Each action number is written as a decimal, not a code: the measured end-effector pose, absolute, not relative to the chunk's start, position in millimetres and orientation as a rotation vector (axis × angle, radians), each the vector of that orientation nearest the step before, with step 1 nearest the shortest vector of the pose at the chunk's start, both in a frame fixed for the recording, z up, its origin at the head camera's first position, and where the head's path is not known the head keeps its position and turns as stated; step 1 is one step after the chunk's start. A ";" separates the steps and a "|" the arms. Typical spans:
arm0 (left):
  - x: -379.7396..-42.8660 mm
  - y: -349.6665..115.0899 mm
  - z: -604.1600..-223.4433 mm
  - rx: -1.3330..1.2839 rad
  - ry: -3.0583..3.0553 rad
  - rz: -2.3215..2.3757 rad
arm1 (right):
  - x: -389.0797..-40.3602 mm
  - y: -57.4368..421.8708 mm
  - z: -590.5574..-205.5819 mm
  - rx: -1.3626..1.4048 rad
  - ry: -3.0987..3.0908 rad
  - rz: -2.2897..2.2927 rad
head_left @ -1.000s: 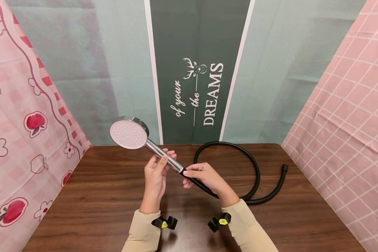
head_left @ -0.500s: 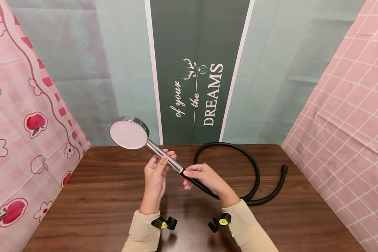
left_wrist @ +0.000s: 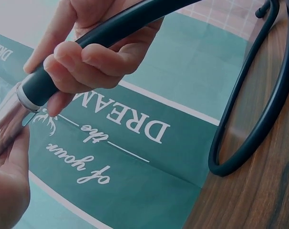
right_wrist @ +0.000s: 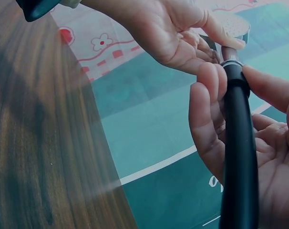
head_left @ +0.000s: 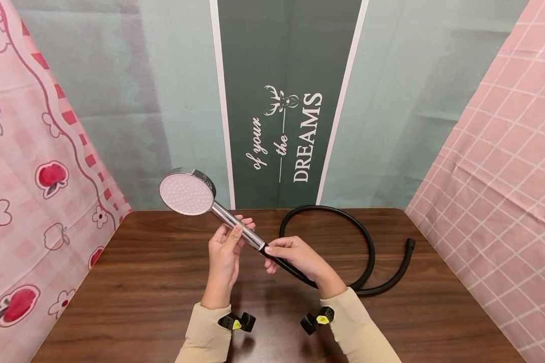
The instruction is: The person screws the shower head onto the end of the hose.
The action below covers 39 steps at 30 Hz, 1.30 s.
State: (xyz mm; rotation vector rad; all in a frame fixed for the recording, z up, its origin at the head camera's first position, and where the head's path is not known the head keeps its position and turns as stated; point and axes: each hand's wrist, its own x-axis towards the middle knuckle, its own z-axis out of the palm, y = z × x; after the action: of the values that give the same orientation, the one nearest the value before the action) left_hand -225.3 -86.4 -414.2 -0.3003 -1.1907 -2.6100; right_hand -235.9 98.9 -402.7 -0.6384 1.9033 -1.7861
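A chrome shower head with a white spray face is held above the table, tilted up to the left. My left hand grips its silver handle between thumb and fingers. At the handle's lower end, my right hand pinches the black end fitting of a shower hose. In the right wrist view the hose end meets the handle's rim, thumb and fingertips on either side. The left wrist view shows the hose fitting against the handle's pale ring; any thread inside is hidden.
The hose loops across the brown wooden table, its free end lying to the right. A grey-green cloth backdrop stands behind the table. Pink patterned cloths hang at the left and right.
Hardly anything differs. Both hands keep their hold on the handle and the hose end, and the whole view has shifted very slightly.
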 end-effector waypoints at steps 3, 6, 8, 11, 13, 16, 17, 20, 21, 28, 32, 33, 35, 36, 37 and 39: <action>-224.6 -87.4 -414.7 -0.293 -1.205 -2.612 | -233.9 98.0 -400.7 -0.613 1.956 -1.752; -224.3 -87.7 -414.4 -0.289 -1.212 -2.613 | -232.3 97.0 -398.4 -0.578 2.014 -1.719; -224.6 -87.9 -414.3 -0.286 -1.210 -2.613 | -231.8 96.0 -397.4 -0.561 2.041 -1.709; -224.8 -88.6 -413.8 -0.277 -1.201 -2.613 | -231.4 93.9 -396.6 -0.543 2.035 -1.735; -224.6 -88.8 -412.9 -0.267 -1.193 -2.617 | -231.1 92.4 -396.6 -0.536 2.022 -1.765; -225.0 -89.2 -412.8 -0.260 -1.187 -2.621 | -229.9 90.3 -396.4 -0.519 2.000 -1.814; -225.1 -89.3 -412.9 -0.260 -1.186 -2.622 | -229.7 89.8 -396.6 -0.516 1.997 -1.827; -225.6 -89.2 -412.3 -0.260 -1.181 -2.623 | -229.3 88.7 -397.2 -0.514 1.992 -1.858; -225.7 -89.2 -412.2 -0.263 -1.178 -2.623 | -229.4 88.5 -397.5 -0.517 1.993 -1.864; -225.9 -88.2 -410.9 -0.260 -1.161 -2.627 | -230.6 88.6 -399.8 -0.548 1.984 -1.905; -225.5 -87.9 -411.7 -0.258 -1.170 -2.628 | -229.3 89.1 -399.6 -0.535 2.019 -1.906; -225.3 -88.0 -411.8 -0.258 -1.172 -2.628 | -228.9 89.2 -399.5 -0.534 2.028 -1.906; -225.2 -88.1 -412.7 -0.261 -1.175 -2.627 | -228.3 89.5 -399.4 -0.536 2.047 -1.902; -225.0 -88.0 -412.8 -0.262 -1.174 -2.627 | -228.0 89.6 -399.5 -0.537 2.052 -1.901; -224.9 -88.0 -413.0 -0.264 -1.172 -2.626 | -227.6 89.6 -399.3 -0.536 2.058 -1.899; -224.8 -87.8 -412.9 -0.264 -1.168 -2.629 | -227.6 89.9 -399.7 -0.538 2.064 -1.898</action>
State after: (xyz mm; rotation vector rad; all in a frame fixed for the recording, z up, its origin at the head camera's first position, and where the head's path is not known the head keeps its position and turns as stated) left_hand -224.8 -87.8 -412.9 -0.2643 -1.1684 -2.6292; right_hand -227.6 89.9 -399.7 -0.5384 2.0642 -1.8980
